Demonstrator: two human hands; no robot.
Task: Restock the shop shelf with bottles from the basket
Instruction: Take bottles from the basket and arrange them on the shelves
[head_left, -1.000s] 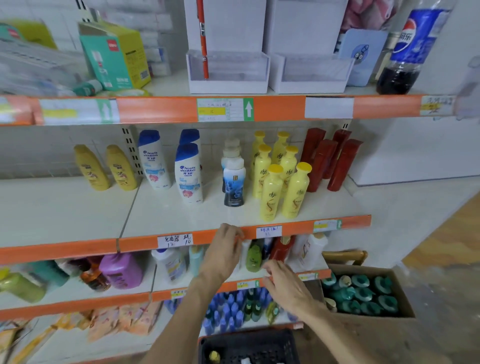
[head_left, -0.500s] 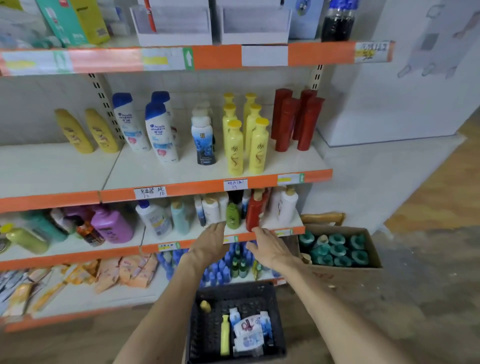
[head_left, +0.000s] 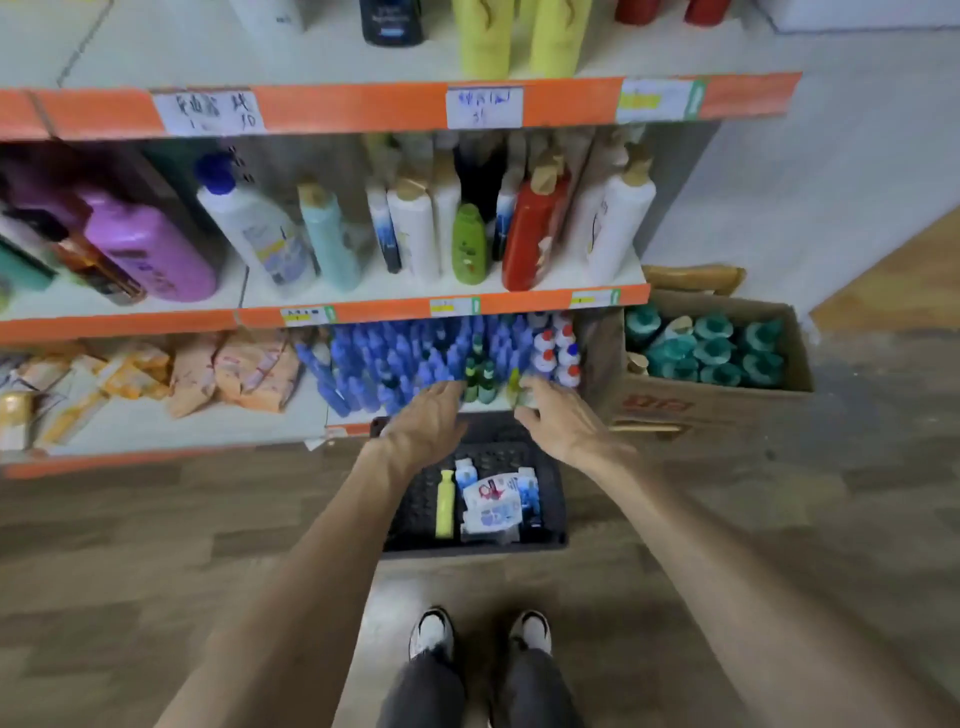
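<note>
1. Basket (head_left: 555, 512), black plastic, sits on the wooden floor (head_left: 156, 545) right against the foot of the shop shelf (head_left: 363, 106), ahead of the person's white shoes (head_left: 431, 631).
2. Inside it lie a slim yellow bottle (head_left: 444, 503), a white refill pouch (head_left: 491, 504), a blue-and-white bottle (head_left: 528, 493) and a smaller white one (head_left: 466, 473), all on their sides and close together.
3. Left hand (head_left: 426, 421) hovers above the far rim of the basket, back upward. Its fingers are straight and relaxed, reaching toward the crowd of small blue bottles (head_left: 395, 358) on the bottom shelf, and it holds nothing.
4. Right hand (head_left: 558, 423) hovers beside it, a little apart, fingers loosely bent with nothing visible in them. Its fingertips are at the small green bottles (head_left: 480, 376) near the shelf's front edge; motion blur hides whether they touch.
5. On the middle shelf stand a purple jug (head_left: 150, 249), a green bottle (head_left: 469, 247), a red bottle (head_left: 530, 236) and several white ones.
6. On the shelf above, only the bases of yellow bottles (head_left: 485, 44) show.
7. To the right of the shelf, a cardboard box (head_left: 701, 405) on the floor holds teal-capped bottles (head_left: 714, 348).
</note>
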